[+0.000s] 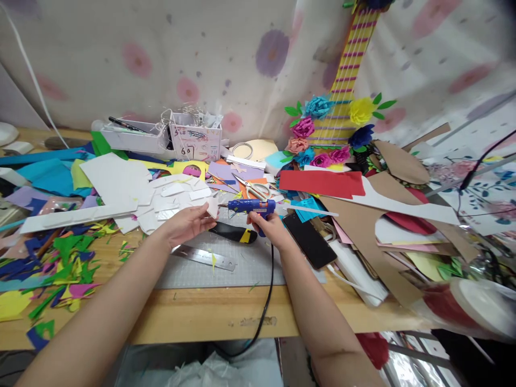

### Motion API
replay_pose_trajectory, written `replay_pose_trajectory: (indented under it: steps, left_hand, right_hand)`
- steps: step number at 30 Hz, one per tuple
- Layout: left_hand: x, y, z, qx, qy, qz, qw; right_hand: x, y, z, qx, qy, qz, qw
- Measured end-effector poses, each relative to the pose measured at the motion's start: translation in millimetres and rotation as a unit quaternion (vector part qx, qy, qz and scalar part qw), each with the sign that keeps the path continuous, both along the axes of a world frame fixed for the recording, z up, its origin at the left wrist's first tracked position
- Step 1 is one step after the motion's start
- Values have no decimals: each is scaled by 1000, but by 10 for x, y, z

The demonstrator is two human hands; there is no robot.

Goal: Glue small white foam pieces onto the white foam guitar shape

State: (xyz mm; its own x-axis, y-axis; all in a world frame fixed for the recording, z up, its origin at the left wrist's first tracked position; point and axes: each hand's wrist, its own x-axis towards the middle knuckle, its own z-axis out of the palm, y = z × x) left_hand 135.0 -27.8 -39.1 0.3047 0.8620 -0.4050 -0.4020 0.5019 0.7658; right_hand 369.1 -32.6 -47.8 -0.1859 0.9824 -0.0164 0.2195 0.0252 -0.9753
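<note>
My right hand (pixel 266 223) is wrapped round the handle of a blue glue gun (pixel 250 206), its nozzle pointing left. Between the fingertips of my left hand (pixel 187 223) is a small white paper piece (pixel 212 207), close to the nozzle; whether they touch is unclear. A black cable hangs from the gun over the table edge. Just below the gun lies a black and yellow tool (pixel 236 233). A metal ruler (pixel 207 257) rests on the grey cutting mat (pixel 250 277). Scissors (pixel 256 189) lie behind the gun.
White paper scraps (pixel 116 180) and colored cuttings (pixel 68 258) cover the left. A black phone (pixel 309 241), red paper (pixel 322 183) and brown cardboard (pixel 355 228) lie right. At the back stand a white box (pixel 195 141) and a flowered yellow paper guitar (pixel 332 130).
</note>
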Motion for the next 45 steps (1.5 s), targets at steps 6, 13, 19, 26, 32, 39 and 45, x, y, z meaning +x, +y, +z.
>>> replay_pose_trajectory:
  steps: [6,13,19,26,32,39,45]
  left_hand:
    - [10,39,4,-5,-12,-10,1000]
    - [25,9,20,-3,2,-31,999]
    - [0,-20,35,29,9,-66,997]
    - [-6,-60,54,40,4,-83,996]
    - [-226,-19,179,71,73,-64,993]
    - [-747,399,359,245,543,62,801]
    - [-711,589,154,305,730,-68,608]
  right_hand:
    - [18,-12,17,-10,-29,24,999]
    - [24,7,-17,4,-44,6,999]
    - [36,15,37,0,-39,-23,999]
    - [62,46,-14,0,-43,-43,998]
    - [91,59,-8,1,-11,-66,998]
    - [118,87,-23,25,21,-99,995]
    - [102,87,-44,14,2,-98,995]
